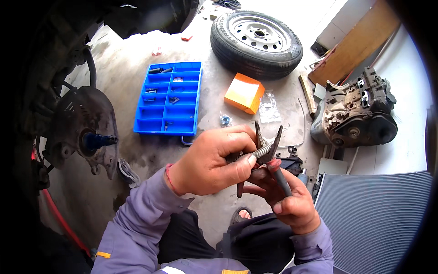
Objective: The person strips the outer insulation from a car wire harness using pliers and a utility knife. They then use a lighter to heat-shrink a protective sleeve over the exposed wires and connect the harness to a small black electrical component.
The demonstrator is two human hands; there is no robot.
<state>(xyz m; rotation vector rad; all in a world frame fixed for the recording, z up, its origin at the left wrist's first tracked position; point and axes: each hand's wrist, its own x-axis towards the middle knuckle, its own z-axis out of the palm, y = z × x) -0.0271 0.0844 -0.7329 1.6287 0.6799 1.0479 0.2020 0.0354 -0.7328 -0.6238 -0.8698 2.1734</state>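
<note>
My left hand (214,160) is closed, pinching a short, ribbed silvery metal piece (262,151) that looks like a coil spring. The piece lies across the pliers (274,166) near their pivot. Those pliers have long dark jaws spread apart and pointing up, with worn red and dark handles. Wrapped round the handles is my right hand (296,201), just to the right of and below the left one. Whether the jaws touch the ribbed piece cannot be made out; its near end is hidden by my left fingers.
Beyond my hands sit a blue compartment tray (168,98) with small parts, an orange box (244,93) and a tyred wheel (258,41). On the right are an engine block (356,112) and a finned radiator panel (374,219). A dark wheel hub (93,140) stands at the left.
</note>
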